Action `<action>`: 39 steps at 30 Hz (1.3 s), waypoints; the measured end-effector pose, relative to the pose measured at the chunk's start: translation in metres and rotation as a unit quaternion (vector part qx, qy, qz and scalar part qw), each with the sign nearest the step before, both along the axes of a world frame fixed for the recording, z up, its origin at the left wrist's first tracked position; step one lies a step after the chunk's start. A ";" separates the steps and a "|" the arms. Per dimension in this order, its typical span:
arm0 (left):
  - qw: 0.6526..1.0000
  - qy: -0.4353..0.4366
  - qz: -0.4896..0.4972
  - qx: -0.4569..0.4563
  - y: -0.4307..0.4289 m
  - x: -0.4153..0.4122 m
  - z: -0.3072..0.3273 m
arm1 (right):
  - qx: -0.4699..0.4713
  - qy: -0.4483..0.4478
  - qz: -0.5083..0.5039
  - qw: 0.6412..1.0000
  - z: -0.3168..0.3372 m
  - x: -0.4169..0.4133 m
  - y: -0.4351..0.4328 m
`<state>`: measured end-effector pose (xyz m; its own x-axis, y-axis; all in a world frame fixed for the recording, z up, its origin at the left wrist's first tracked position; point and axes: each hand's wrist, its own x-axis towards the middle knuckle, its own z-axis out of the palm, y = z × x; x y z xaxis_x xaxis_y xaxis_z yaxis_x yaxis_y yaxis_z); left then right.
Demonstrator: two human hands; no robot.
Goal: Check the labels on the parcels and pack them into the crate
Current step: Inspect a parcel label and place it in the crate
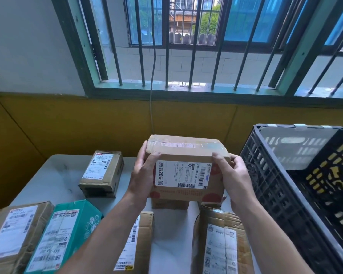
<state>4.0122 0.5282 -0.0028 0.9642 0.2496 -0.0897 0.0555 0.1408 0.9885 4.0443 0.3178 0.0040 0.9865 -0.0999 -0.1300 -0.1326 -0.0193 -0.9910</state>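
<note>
I hold a brown cardboard parcel (pixel 186 155) up over the table, its white shipping label (pixel 183 175) turned toward me. My left hand (pixel 142 175) grips its left end and my right hand (pixel 233 175) grips its right end. To the right stands a black plastic crate (pixel 275 186) with slotted walls, and no parcel shows inside it. Several other labelled parcels lie on the table: a small brown one (pixel 102 173) at the back left, a teal box (pixel 67 234) and a brown box (pixel 14 234) near left, and a torn brown box (pixel 222 244) in front of me.
The grey table (pixel 57 178) stands against a yellow wall under a barred window (pixel 186 46). A thin cable (pixel 151 107) hangs down the wall behind the table. One more parcel (pixel 141 244) lies partly under my left forearm, and another sits beneath the held box.
</note>
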 end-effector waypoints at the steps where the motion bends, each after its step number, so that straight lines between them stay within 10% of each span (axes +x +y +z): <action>1: 1.000 -0.003 0.005 0.002 -0.001 0.000 0.000 | 0.008 0.002 -0.001 1.000 -0.002 0.001 -0.001; 39: 1.000 -0.024 0.017 -0.008 0.002 -0.005 0.001 | 0.029 -0.033 0.006 0.999 -0.005 -0.009 -0.002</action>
<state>4.0068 0.5303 -0.0022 0.9586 0.2809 -0.0474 0.0027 0.1574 0.9875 4.0348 0.3160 -0.0015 0.9941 -0.0824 -0.0703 -0.0673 0.0377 -0.9970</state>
